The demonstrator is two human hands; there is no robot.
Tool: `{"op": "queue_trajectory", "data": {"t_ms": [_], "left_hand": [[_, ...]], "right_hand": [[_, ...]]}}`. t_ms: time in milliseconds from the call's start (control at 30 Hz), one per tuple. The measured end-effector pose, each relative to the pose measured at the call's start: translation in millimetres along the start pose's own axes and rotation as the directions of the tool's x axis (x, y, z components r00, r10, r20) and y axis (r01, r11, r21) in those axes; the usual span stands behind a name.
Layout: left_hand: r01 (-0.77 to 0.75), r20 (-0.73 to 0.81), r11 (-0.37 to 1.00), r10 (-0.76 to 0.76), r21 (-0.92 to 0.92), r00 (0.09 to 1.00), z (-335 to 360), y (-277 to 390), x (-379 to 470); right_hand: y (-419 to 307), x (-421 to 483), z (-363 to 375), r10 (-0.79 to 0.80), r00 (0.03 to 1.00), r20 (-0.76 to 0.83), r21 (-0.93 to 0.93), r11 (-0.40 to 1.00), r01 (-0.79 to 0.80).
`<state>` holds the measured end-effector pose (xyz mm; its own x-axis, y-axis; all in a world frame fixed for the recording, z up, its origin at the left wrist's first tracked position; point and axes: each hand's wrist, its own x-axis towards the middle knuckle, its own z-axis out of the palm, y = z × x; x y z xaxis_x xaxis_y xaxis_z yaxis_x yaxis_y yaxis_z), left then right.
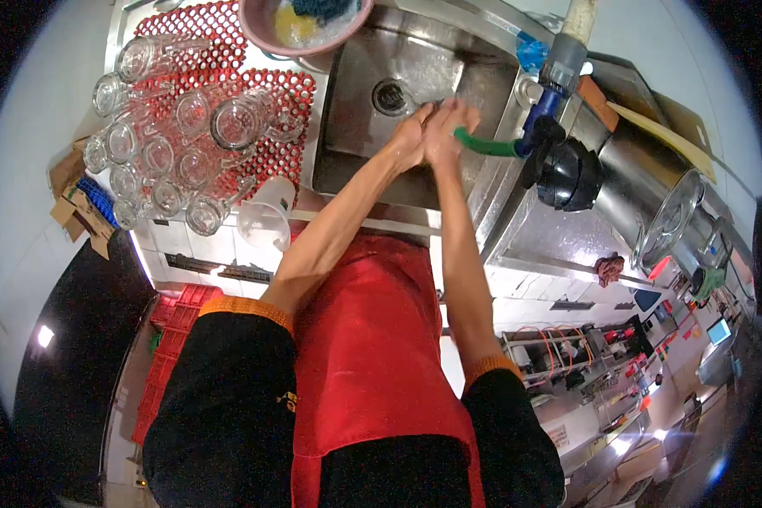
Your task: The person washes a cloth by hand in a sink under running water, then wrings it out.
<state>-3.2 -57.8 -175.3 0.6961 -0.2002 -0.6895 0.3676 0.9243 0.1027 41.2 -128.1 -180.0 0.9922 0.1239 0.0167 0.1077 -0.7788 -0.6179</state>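
Over the steel sink basin (pixel 355 136), my left hand (pixel 409 141) and my right hand (pixel 443 136) touch each other, side by side. Fingers of the right hand are extended and slightly blurred. Those of the left are partly hidden where the hands meet, and nothing held shows in either. Just right of my right hand ends a green hose (pixel 492 143), fitted to a blue tap (pixel 536 117). The round drain (pixel 390 96) lies up and left of my hands. Wet patches shine on the basin floor.
Several glass mugs (pixel 193 114) stand upside down on red perforated mats (pixel 276 82) at left. A translucent plastic jug (pixel 263 219) overhangs the counter's front edge. Behind the sink's left corner sits a pink basin (pixel 267 38) of sudsy water. Black bowls (pixel 568 171) and a steel pot (pixel 641 184) stand right.
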Motion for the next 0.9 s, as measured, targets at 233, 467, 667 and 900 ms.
{"op": "queue_trajectory", "data": {"t_ms": [233, 467, 667, 900], "left_hand": [[0.064, -0.126, 0.998, -0.06, 0.026, 0.99, -40, 0, 23], [-0.173, 0.095, 0.979, 0.183, -0.11, 0.978, -41, 30, 46], [-0.042, 0.284, 0.989, 0.082, -0.143, 0.955, -4, -4, 2], [-0.075, 0.076, 0.968, 0.096, -0.241, 0.992, 14, 1, -6]], "right_hand": [[-29, 28, -34, -0.276, 0.954, -0.121, -0.043, 0.961, 0.273], [-60, -62, -46, -0.005, 0.988, 0.155, 0.29, 0.956, -0.041], [-41, -29, -17, -0.153, 0.979, -0.133, -0.014, 0.988, 0.152], [-66, -4, -32, 0.173, 0.985, 0.011, -0.104, 0.98, -0.171]]}}
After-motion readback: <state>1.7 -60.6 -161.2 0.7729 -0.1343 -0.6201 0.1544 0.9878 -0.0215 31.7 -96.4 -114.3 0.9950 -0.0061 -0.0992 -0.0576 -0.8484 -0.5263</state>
